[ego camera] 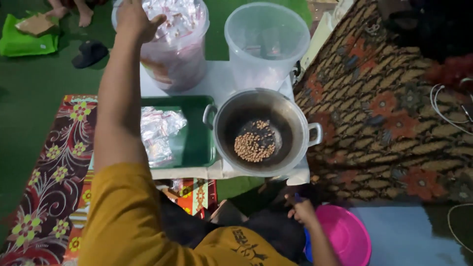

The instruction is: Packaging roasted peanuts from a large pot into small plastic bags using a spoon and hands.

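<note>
A person in a yellow sleeve sits at a low white table (pixel 217 81), seen from above. The left hand (pixel 134 19) stretches to the far left corner and rests on the rim of a clear bucket (pixel 172 64) packed with small sealed bags; the fingers lie loosely curled and clasp nothing. The right hand (pixel 301 211) sits low, off the table's near right corner, above a pink basin (pixel 347 234); whether it pinches something small cannot be told.

Risks, as a judgement: the bucket stands close to the far edge, so weight on its rim could tip it and spill bags. The outstretched arm passes over the green tray (pixel 197 143) and could drag it.

Containers: the tray, at the near left, holds a few flat clear bags (pixel 157 130). A metal pot (pixel 263 130) at the near right edge, slightly overhanging, holds a small heap of pale nuts (pixel 255 145). A second clear bucket (pixel 266 42), at the far right, looks nearly empty.
</note>
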